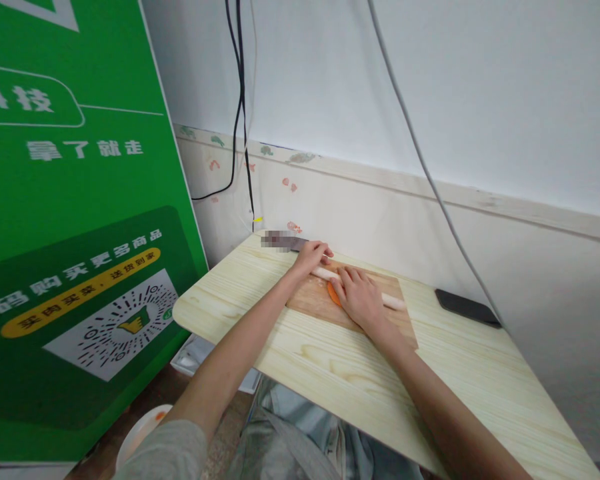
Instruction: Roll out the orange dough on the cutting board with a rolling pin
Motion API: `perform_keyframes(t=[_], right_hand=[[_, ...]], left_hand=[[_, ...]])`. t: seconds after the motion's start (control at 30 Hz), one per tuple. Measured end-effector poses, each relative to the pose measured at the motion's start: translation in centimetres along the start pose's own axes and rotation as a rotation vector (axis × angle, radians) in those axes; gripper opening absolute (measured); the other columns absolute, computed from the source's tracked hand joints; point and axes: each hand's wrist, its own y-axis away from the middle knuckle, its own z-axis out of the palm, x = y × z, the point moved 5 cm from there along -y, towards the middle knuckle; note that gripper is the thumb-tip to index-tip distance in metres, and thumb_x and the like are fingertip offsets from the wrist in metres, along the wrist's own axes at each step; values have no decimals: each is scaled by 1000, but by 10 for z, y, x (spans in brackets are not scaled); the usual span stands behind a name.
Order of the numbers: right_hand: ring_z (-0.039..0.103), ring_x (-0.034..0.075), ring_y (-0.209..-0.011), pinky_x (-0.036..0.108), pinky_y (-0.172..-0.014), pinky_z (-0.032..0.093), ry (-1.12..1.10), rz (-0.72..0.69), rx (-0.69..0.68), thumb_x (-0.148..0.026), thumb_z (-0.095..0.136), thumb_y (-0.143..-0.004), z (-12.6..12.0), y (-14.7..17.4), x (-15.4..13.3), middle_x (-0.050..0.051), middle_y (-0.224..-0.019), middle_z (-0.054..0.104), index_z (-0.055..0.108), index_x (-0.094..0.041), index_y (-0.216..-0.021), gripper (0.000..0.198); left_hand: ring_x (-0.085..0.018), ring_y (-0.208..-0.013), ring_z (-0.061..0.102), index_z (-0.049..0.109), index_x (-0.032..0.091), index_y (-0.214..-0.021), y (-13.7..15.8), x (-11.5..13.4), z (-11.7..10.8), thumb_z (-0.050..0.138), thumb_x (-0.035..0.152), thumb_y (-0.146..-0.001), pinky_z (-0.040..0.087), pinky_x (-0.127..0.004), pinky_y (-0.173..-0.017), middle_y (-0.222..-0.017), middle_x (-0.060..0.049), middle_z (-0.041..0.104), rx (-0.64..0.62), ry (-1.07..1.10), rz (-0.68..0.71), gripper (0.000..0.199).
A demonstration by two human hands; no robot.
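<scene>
A pale wooden rolling pin (393, 303) lies slantwise across a brown cutting board (313, 301). My left hand (314, 255) is closed over the pin's left end, fingers curled. Farther right along the pin, my right hand (360, 293) rests on top with its fingers bent over it. An orange flattened piece, apparently dough (335, 293), shows on the board beside my right thumb, partly under the pin and hand. How far that piece reaches beneath them is hidden. Some whitish specks are scattered on the board.
The board sits on a light wood-grain table (220, 300) against a white wall. Behind my left hand lies a dark flat item (300, 245), partly blurred. A black phone-like slab (467, 308) is at the right, beside a hanging grey cable (420, 157). A green sign (80, 200) stands left.
</scene>
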Motion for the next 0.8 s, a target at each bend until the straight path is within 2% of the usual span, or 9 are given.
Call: perform_keyframes(t=[0.13,0.23,0.37,0.47,0.63,0.8], right_hand=[[62,34,-137,47,-120,43,-26,-41,65,-45,36,-116,-2,18,-8,18,-153,68,60,-11,-155,57],[56,34,-146,48,-126,38,-56,-58,76,-49,38,-115,-2,21,-9,18,-158,65,60,-12,-156,59],[45,36,-157,51,-125,39,-52,2,19,-55,38,-115,1,4,1,18,-163,60,67,-17,-148,58],[39,37,-162,53,-127,37,-37,54,-62,-59,38,-115,6,-15,14,17,-170,53,67,-19,-149,60],[46,36,-156,52,-123,41,-68,70,-188,-67,38,-113,12,-36,30,16,-165,58,67,-21,-152,66],[59,33,-139,47,-113,47,-7,61,-68,-64,36,-115,5,-35,25,16,-144,73,72,-19,-138,62]], left_hand=[[-12,-62,70,72,15,-75,-2,0,0,59,19,-93,53,-24,-66,-85,-6,81,-7,-15,3,22],[-12,-62,69,72,16,-74,-2,1,0,60,19,-92,53,-23,-65,-83,-6,80,-7,-21,11,23],[-13,-62,70,72,16,-75,0,-1,0,59,20,-92,52,-23,-63,-84,-6,80,-9,4,5,22],[-13,-64,70,73,15,-76,1,0,0,59,19,-92,53,-22,-63,-83,-6,80,-15,16,27,21],[-14,-67,70,73,15,-74,2,1,0,58,17,-90,53,-23,-64,-81,-6,79,-9,9,50,22],[-16,-73,72,72,15,-69,1,3,0,59,17,-89,57,-24,-73,-77,-6,78,-11,4,87,23]])
